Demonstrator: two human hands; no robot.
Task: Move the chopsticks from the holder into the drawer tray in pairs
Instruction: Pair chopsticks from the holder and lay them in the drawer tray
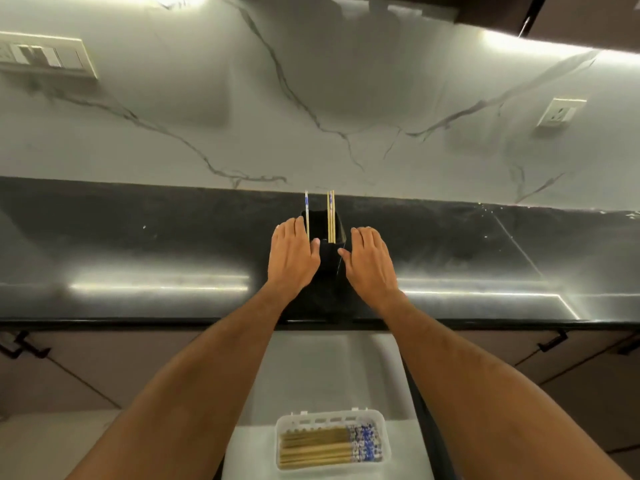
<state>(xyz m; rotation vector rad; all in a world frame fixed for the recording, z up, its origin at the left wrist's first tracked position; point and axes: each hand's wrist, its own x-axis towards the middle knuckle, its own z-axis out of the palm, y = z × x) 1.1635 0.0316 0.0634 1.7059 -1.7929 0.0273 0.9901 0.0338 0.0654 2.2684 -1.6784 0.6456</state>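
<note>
Three chopsticks [331, 216] remain mid-frame; our left hand [292, 258] and right hand [372, 263] flank the holder [327, 251], fingers straight. We'd pinch these light, stiff, slippery sticks near their tops.

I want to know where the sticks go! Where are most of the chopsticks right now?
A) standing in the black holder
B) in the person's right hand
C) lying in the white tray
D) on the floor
C: a big bundle of chopsticks lies in the white tray, while only a few sticks stand in the black holder.
</note>
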